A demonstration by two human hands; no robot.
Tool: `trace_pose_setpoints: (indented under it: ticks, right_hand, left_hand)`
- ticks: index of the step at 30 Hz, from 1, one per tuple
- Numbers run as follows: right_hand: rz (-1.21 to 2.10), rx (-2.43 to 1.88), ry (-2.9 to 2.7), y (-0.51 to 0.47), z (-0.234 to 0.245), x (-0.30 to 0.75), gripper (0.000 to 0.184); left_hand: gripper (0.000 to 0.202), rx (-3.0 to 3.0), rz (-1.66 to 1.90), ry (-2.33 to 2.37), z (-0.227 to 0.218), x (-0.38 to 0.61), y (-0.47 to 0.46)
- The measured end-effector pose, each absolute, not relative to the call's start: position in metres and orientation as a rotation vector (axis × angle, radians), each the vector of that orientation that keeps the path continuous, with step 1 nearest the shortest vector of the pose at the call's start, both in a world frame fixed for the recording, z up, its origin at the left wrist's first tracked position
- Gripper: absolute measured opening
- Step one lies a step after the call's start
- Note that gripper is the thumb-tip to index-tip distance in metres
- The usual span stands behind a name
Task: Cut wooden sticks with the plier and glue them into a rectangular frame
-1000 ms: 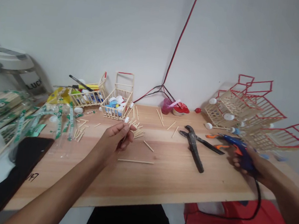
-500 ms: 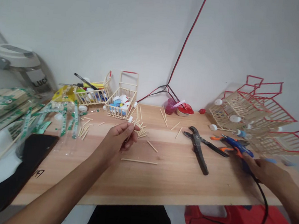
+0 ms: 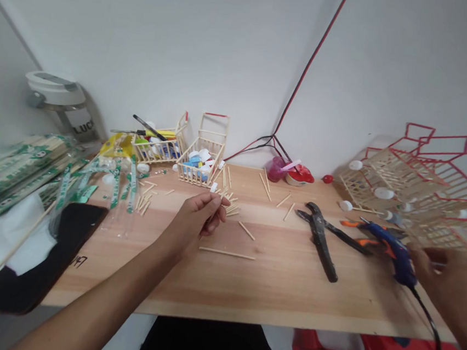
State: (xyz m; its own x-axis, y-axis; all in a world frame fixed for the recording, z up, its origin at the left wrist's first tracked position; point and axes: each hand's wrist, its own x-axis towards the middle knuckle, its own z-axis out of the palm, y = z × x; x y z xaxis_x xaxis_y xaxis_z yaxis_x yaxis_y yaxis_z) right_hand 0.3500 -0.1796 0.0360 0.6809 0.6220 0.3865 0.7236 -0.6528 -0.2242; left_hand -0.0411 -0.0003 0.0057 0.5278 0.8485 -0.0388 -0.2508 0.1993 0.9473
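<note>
My left hand (image 3: 197, 215) is raised a little over the middle of the wooden table (image 3: 247, 286). Its fingers pinch a thin wooden stick with a white cap (image 3: 214, 187) on its upper end. At the right edge my right hand (image 3: 453, 276) is blurred. It is right beside the handle of a blue glue gun (image 3: 393, 250), which lies with its nozzle pointing left. Whether the fingers still grip the gun I cannot tell. A long stick (image 3: 226, 252) lies on the table just below my left hand.
Black pliers (image 3: 322, 239) lie left of the glue gun. Small stick carts (image 3: 202, 158) filled with caps stand at the back, with loose sticks (image 3: 230, 208) around them. Red-edged stick carts (image 3: 414, 181) are stacked at the right. Chopstick packets (image 3: 15, 170) and a black cloth (image 3: 44, 256) lie at the left.
The view has swung left, so everything sits further right. My right hand has drawn back to the right along the glue gun. My left hand keeps its pinch on the stick.
</note>
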Motion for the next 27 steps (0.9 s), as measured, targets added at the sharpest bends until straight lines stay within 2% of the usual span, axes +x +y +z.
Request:
trace_pose_setpoints:
  ticks: [3,8,13,19,27]
  right_hand:
    - [-0.323,-2.434,-1.271,-0.15,0.043,0.29,0.021]
    - [0.171,-1.89,-1.85,-0.089,0.015,0.189,0.023]
    - [0.185,-2.05,-2.049,-0.062,-0.004,0.145,0.018]
    - [0.283,-2.082,-2.028,-0.056,-0.007,0.149,0.014]
    - [0.542,-1.642,-1.606,-0.052,0.021,0.16,0.02]
  left_hand:
    - [0.026,1.115,0.847,0.668,0.005,-0.041,-0.001]
    - [0.027,1.108,0.849,0.672,0.002,-0.04,-0.001]
    - [0.028,1.107,0.856,0.659,0.001,-0.04,-0.001]
    - [0.033,1.078,0.829,0.68,0.004,-0.04,-0.002]
    - [0.031,1.065,0.81,0.722,0.008,-0.039,-0.003]
